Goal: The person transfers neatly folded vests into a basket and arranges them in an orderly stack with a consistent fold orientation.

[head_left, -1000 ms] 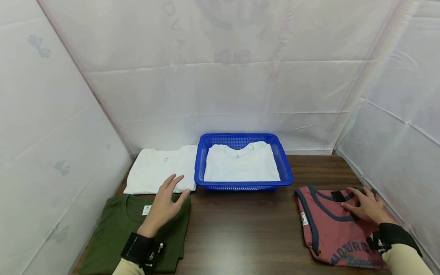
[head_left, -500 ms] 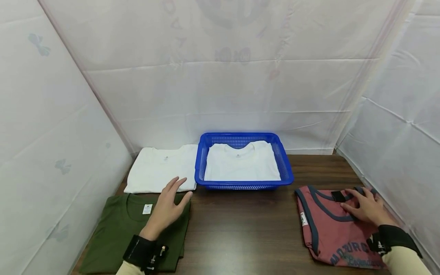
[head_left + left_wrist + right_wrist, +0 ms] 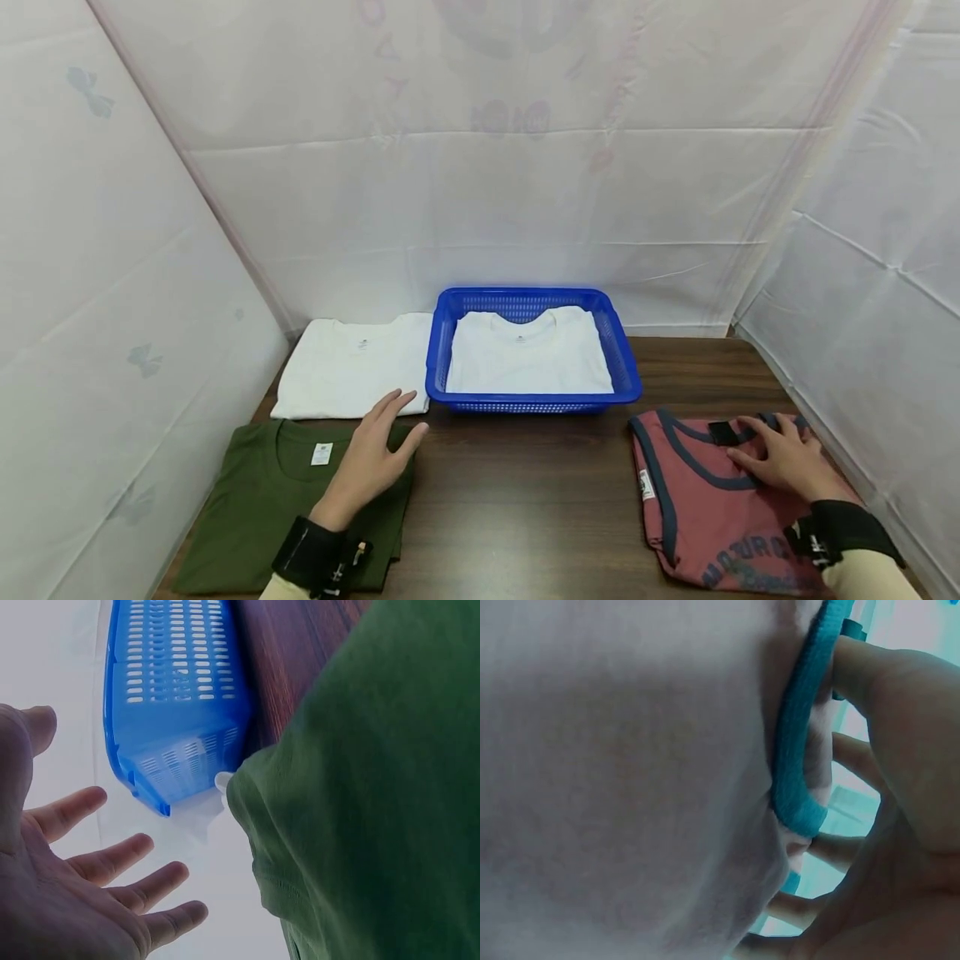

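Note:
In the head view my left hand (image 3: pixel 367 458) hovers above a folded dark green T-shirt (image 3: pixel 247 508) with a white neck label. In the left wrist view its fingers (image 3: pixel 150 885) are spread and apart from the cloth. On the right, my right hand (image 3: pixel 787 458) rests on a folded red T-shirt (image 3: pixel 697 500) with dark blue trim and printed lettering. Its thumb and fingertips touch the cloth near the black neck label. In the right wrist view the palm arches away from the shirt, with fingers (image 3: pixel 840 851) reaching to the trimmed edge.
A blue plastic basket (image 3: pixel 532 403) holding a folded white T-shirt (image 3: pixel 528 358) stands at the back of the brown wooden table (image 3: pixel 517 500). Left of it lies another folded white T-shirt (image 3: pixel 352 371). White sheeting (image 3: pixel 510 208) encloses the back and both sides.
My right hand and the red T-shirt have moved together a little to the left. My left hand has drifted slightly right above the green T-shirt.

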The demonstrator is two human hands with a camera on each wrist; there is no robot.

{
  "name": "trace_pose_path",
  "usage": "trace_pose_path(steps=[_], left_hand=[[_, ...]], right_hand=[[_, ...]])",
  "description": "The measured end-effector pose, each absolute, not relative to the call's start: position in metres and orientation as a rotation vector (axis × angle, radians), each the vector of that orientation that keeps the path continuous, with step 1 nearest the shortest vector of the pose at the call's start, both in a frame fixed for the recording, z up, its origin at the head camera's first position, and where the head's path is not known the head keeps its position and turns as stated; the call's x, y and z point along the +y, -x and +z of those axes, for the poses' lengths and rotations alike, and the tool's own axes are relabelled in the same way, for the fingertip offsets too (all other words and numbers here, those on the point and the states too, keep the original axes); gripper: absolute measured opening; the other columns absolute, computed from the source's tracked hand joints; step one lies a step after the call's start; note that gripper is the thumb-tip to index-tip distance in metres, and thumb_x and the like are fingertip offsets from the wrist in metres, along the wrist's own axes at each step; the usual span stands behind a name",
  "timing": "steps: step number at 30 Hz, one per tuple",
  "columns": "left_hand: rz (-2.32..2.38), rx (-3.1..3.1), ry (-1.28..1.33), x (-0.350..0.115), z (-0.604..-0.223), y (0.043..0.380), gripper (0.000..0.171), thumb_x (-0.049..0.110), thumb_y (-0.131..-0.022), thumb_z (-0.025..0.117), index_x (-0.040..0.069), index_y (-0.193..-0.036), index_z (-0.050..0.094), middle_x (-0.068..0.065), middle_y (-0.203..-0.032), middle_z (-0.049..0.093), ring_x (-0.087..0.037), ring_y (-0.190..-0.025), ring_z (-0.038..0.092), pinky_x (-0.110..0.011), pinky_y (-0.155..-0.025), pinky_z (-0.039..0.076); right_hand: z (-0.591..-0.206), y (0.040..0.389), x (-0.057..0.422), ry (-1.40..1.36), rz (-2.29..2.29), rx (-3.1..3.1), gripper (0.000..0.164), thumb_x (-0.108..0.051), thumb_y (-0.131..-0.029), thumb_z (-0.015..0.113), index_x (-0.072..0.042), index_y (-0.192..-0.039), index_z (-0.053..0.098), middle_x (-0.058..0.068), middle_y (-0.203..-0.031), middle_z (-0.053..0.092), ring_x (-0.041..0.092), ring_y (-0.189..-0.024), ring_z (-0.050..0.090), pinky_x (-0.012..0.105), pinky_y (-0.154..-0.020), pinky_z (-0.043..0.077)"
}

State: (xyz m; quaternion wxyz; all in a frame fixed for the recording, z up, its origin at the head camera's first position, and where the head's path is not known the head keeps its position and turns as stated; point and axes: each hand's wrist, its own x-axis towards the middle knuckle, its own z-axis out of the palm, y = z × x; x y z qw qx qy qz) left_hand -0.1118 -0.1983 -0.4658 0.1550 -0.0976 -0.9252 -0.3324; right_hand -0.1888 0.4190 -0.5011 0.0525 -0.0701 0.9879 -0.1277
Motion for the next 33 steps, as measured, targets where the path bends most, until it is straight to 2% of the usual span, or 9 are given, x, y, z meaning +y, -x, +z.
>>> trace_pose_path(steps=[3,10,14,21,28,33], left_hand=[[-0.938,-2.648,0.289,-0.196,-0.466,0.110,0.057,0.042,-0.095,0.061,0.013,-0.143,0.049,-0.020,-0.146,0.044,-0.039,-0.132,0.043,-0.061,-0.101,0.038],[-0.935,-2.625,0.354,-0.193,-0.470,0.108,0.054,0.037,-0.095,0.065,0.012,-0.141,0.053,-0.018,-0.144,0.047,-0.036,-0.133,0.044,-0.058,-0.102,0.039],[-0.925,-2.618,0.377,-0.192,-0.472,0.107,0.052,0.034,-0.095,0.065,0.011,-0.140,0.053,-0.018,-0.143,0.048,-0.035,-0.132,0.045,-0.057,-0.102,0.040],[-0.923,-2.626,0.391,-0.190,-0.473,0.106,0.048,0.030,-0.096,0.065,0.012,-0.139,0.054,-0.016,-0.139,0.052,-0.033,-0.130,0.048,-0.054,-0.101,0.042],[-0.922,-2.637,0.414,-0.189,-0.474,0.104,0.045,0.023,-0.095,0.065,0.014,-0.138,0.055,-0.006,-0.135,0.057,-0.025,-0.126,0.053,-0.045,-0.100,0.046],[-0.950,-2.651,0.411,-0.187,-0.473,0.104,0.043,0.024,-0.096,0.064,0.017,-0.138,0.055,-0.004,-0.135,0.058,-0.021,-0.125,0.054,-0.042,-0.099,0.047]], right_hand=[[-0.501,0.186,0.411,0.201,-0.409,2.983,0.083,-0.060,-0.088,0.062,0.002,-0.139,0.041,0.051,-0.135,0.020,0.071,-0.117,0.023,0.081,-0.087,0.015],[-0.494,0.180,0.382,0.134,-0.398,2.949,0.087,-0.065,-0.086,0.060,-0.002,-0.141,0.041,0.048,-0.137,0.016,0.081,-0.106,0.018,0.083,-0.074,0.030],[-0.494,0.176,0.366,0.180,-0.416,2.955,0.085,-0.064,-0.085,0.062,-0.001,-0.140,0.044,0.048,-0.137,0.020,0.080,-0.107,0.021,0.084,-0.077,0.027],[-0.490,0.170,0.347,0.330,-0.436,2.956,0.086,-0.061,-0.083,0.067,0.004,-0.136,0.050,0.048,-0.134,0.031,0.067,-0.120,0.029,0.080,-0.088,0.019],[-0.477,0.166,0.337,0.414,-0.461,2.821,0.093,-0.054,-0.075,0.078,0.006,-0.139,0.047,0.049,-0.136,0.025,0.072,-0.122,0.021,0.082,-0.091,0.017],[-0.479,0.163,0.328,0.429,-0.447,2.828,0.096,-0.056,-0.073,0.079,0.005,-0.140,0.046,0.049,-0.138,0.023,0.078,-0.117,0.019,0.083,-0.088,0.021]])
